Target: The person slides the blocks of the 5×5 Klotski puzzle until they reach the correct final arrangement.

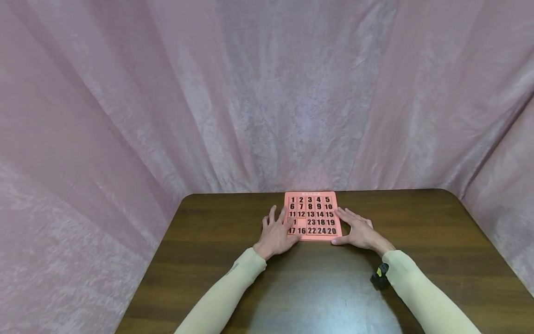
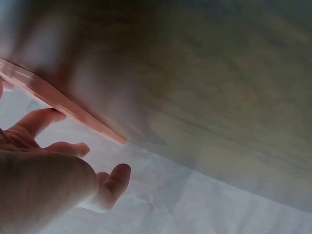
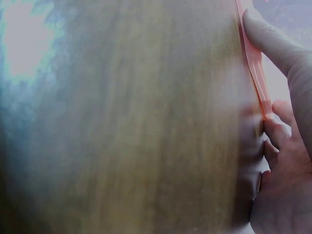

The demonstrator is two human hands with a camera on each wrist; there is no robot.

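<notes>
A pink number sliding puzzle [image 1: 310, 214] lies flat at the far edge of the table, its printed tiles in rows. One gap shows in the fourth row, left of the 23 tile. My left hand [image 1: 275, 235] is spread over the puzzle's left side. Its index finger touches a partly covered tile beside the gap, and the thumb lies at the bottom edge. At the right side, my right hand [image 1: 359, 230] rests with fingers along the puzzle's edge and thumb by the lower right corner. Both wrist views show the pink rim [image 2: 73, 107] edge-on.
The brown wooden table [image 1: 217, 218] has rounded far corners. Pink velvety curtains [image 1: 267, 93] hang right behind and on both sides. A small black device [image 1: 379, 277] sits at the right wrist, below the pale sleeve [image 1: 417, 287].
</notes>
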